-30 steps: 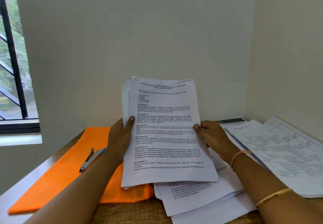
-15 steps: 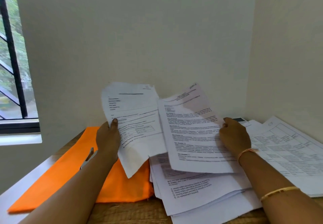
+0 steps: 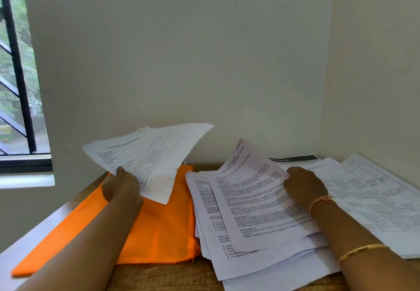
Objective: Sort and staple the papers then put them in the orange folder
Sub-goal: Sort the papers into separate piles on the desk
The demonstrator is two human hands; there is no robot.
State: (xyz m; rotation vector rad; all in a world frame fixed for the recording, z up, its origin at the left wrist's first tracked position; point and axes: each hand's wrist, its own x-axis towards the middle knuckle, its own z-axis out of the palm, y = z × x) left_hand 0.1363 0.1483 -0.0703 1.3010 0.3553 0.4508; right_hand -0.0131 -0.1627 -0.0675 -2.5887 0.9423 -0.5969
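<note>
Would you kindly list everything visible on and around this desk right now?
orange folder: one, orange, lying at left
raised sheets: count unclear, white, above the folder
paper pile: one, white, right of the folder
printed sheet: one, white, over the paper pile
chart pages: one stack, white, far right
black-banded page: one, white, at the back
table: one, wooden, beneath everything
window: one, black bars, far left
bangles: two, gold, right forearm
left hand: one, pinches the raised sheets
right hand: one, grips the printed sheet
</note>
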